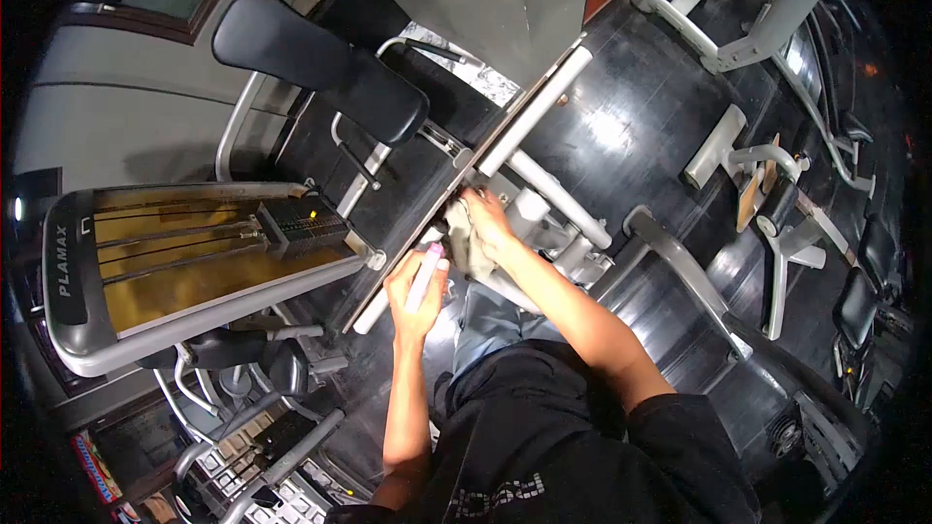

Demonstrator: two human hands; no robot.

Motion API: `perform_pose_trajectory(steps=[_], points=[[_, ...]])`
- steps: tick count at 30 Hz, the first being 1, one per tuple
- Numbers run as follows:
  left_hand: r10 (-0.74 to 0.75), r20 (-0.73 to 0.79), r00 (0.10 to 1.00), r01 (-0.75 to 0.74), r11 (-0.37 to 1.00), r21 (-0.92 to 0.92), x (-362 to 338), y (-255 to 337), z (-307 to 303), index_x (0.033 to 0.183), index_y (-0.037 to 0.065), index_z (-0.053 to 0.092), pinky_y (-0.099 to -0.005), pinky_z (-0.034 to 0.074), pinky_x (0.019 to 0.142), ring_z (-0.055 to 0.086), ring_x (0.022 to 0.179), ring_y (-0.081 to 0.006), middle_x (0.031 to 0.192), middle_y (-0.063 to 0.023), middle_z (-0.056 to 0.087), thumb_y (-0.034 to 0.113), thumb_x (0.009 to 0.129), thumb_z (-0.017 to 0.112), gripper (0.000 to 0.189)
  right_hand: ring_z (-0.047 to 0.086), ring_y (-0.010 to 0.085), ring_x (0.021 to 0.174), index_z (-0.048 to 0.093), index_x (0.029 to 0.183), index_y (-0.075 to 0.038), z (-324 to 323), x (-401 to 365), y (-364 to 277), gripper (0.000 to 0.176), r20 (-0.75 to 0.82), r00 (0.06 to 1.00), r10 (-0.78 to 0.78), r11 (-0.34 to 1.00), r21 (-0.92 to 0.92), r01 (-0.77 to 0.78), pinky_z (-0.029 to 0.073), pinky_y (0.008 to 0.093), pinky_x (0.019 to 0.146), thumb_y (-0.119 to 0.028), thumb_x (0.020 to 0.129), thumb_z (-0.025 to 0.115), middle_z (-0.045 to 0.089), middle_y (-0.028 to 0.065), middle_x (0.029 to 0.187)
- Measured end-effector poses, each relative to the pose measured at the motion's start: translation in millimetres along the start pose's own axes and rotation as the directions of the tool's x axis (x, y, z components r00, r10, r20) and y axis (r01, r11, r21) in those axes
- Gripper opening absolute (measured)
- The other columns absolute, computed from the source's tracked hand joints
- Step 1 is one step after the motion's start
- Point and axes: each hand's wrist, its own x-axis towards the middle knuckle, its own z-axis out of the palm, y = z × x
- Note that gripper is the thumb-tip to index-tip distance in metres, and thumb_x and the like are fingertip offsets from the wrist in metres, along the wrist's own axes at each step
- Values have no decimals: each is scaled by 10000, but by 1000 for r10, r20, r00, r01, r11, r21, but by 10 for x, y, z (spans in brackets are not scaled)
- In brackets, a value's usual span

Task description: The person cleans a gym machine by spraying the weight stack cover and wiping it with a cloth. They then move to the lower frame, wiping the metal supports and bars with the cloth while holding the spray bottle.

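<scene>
A PLAMAX weight-stack machine (83, 272) stands left of the left hand (401, 293), its weights behind a yellowish panel. Ahead of both hands is a black padded seat (383, 102) with a tall backrest. A pale round frame tube (539, 109) slants away just beyond the right hand (489, 221). That hand's fingers curl over a pale, crumpled cloth (477, 257), bunched under the palm and close against the frame. The left fingers wrap around a slim white bottle (423, 283) with a pink top, tilted, just beside the cloth.
</scene>
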Motion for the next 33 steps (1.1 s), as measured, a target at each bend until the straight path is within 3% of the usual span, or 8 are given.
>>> perform_pose_trajectory(steps=[4,11,15,21,23,25,31,33], points=[[21,-9,1000,-21,999,38,5,-28,18,786,-19,621,-255,433,503,569,523,-108,659,-50,566,115,884,639,167,573,159,790,575,1135,-23,-121,640,510,272,-70,937,341,933,-97,-347,476,357,621,-169,958,428,629,88,956],[-37,-7,999,37,999,-31,-6,-61,16,831,-6,637,-241,438,488,573,527,-91,627,-32,576,99,877,650,116,598,185,643,617,986,-42,36,810,298,211,-278,925,258,953,231,-196,465,325,489,-147,956,438,650,92,803],[-16,-3,1000,15,998,-66,10,-67,21,831,-15,630,-239,435,490,571,528,-87,643,-35,569,107,885,649,134,587,119,830,555,1133,-62,-272,951,926,246,30,958,285,957,-64,-283,504,396,639,-202,1001,402,598,73,968],[-15,26,1000,17,998,-58,6,-92,8,826,-17,624,-240,433,489,559,519,-88,667,-31,555,110,891,644,144,489,107,583,599,987,-61,115,-11,-113,210,-59,984,168,985,-40,-170,382,307,464,-223,981,465,557,4,730],[-8,23,1000,9,998,-56,9,-65,10,825,-16,624,-242,435,488,558,519,-89,666,-27,551,107,891,642,141,576,165,644,599,1045,-24,-66,628,653,248,-123,990,75,987,-133,-92,448,305,506,-200,980,438,631,73,806],[-15,33,999,17,998,-56,15,-33,-2,825,-16,624,-244,433,485,560,522,-89,667,-25,551,107,891,639,141,645,237,709,608,1046,-5,-180,1095,1029,258,-289,917,275,955,-32,-297,521,335,578,-175,970,430,673,138,878],[-36,50,998,39,998,-53,13,-52,-5,809,-18,617,-248,450,490,574,522,-97,660,-37,552,127,900,628,171,663,249,701,629,978,6,-201,1421,1116,255,65,864,500,811,314,-493,551,395,610,-183,955,459,683,159,858],[-36,48,998,40,997,-67,37,-54,8,807,-19,616,-250,450,490,576,523,-98,657,-38,551,126,902,626,174,641,207,664,641,954,-18,-68,934,631,257,-108,934,341,898,332,-290,526,371,568,-210,953,471,670,130,789]])
